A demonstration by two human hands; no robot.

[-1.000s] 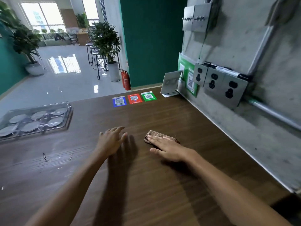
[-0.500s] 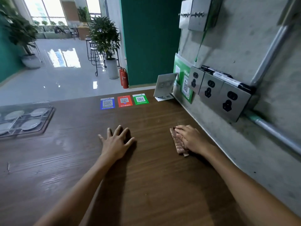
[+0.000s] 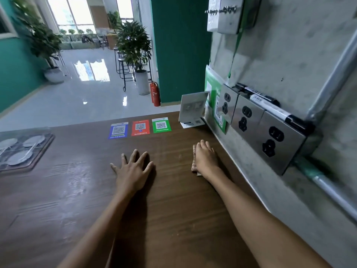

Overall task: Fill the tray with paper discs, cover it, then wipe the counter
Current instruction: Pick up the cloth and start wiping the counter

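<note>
Wooden surface (image 3: 173,209): left hand (image 3: 133,171) flat, fingers spread; right hand (image 3: 205,157) flat, grip pressed together on folded cloth (image 3: 193,161); covered tray (image 3: 25,151) far left.

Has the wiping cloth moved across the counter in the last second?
Yes. The cloth, under the right hand, has slid rightward toward the wall below the sockets.

Counter (image 3: 173,209): dark brown, streaked wood grain. Cloth (image 3: 193,161): pinkish-brown, faintly checked. Three code cards (image 3: 140,128): blue, red, green, each printed with a black-and-white square pattern. Paper discs (image 3: 18,157): pale grey under a clear cover. Sockets (image 3: 278,140): brushed silver, black slots. Wall (image 3: 289,55): mottled grey. Pillar (image 3: 179,55): deep green.
</note>
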